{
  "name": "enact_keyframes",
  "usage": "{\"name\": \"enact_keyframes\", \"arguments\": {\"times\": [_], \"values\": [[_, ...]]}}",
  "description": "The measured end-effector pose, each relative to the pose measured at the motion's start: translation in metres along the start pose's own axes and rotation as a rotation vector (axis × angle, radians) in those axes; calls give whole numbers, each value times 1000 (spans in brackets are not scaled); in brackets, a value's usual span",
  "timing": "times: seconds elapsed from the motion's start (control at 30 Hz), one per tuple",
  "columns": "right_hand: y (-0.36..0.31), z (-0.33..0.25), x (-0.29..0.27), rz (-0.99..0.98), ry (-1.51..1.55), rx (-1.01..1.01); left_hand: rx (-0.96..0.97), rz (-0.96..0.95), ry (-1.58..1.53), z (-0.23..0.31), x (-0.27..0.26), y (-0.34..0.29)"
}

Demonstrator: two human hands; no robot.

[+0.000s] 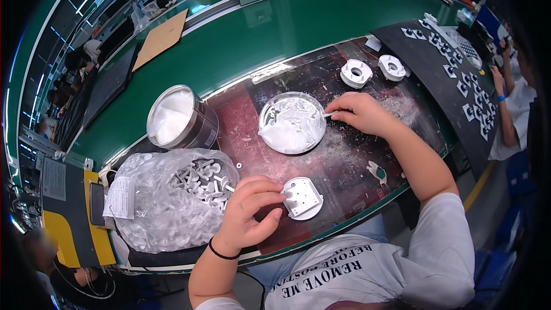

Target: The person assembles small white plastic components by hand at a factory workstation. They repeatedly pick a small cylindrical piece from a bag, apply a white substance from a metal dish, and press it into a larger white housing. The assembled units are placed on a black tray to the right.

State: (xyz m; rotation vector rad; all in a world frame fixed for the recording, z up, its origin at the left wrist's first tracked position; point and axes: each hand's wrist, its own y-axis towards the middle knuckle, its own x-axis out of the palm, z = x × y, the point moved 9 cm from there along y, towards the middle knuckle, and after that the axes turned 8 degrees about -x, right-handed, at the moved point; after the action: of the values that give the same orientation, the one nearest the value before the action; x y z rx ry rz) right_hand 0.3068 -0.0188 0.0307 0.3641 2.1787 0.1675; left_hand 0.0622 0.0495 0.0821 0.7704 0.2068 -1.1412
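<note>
My right hand [363,113] is closed in a pinch at the right rim of a shallow round dish [319,139]. Between its fingertips is a small white piece [329,115], its far end at the smeared white paste [290,129] in the dish. Nearer to me, my left hand [252,206] has its fingers stretched toward a round white part [304,200] with a flat, holed face. Those fingertips reach the part's left edge, while the thumb stands apart from them.
Left of the dish stands a tin [198,120] of white paste. A clear plastic bag [155,218] of white mushroom-shaped pieces lies beside my left hand. Two white round housings [356,73] sit at the back right. A black board [413,51] carries several small parts; a co-worker's arm [502,103] is beyond.
</note>
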Motion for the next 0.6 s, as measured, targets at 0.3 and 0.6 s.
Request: {"name": "enact_keyframes", "arguments": {"times": [0.3, 0.6], "values": [[3, -13, -5, 67, -203, -96, -48, -38, -13, -2, 3, 1], [3, -30, -14, 260, -350, -274, -24, -54, -7, -1, 7, 1]]}}
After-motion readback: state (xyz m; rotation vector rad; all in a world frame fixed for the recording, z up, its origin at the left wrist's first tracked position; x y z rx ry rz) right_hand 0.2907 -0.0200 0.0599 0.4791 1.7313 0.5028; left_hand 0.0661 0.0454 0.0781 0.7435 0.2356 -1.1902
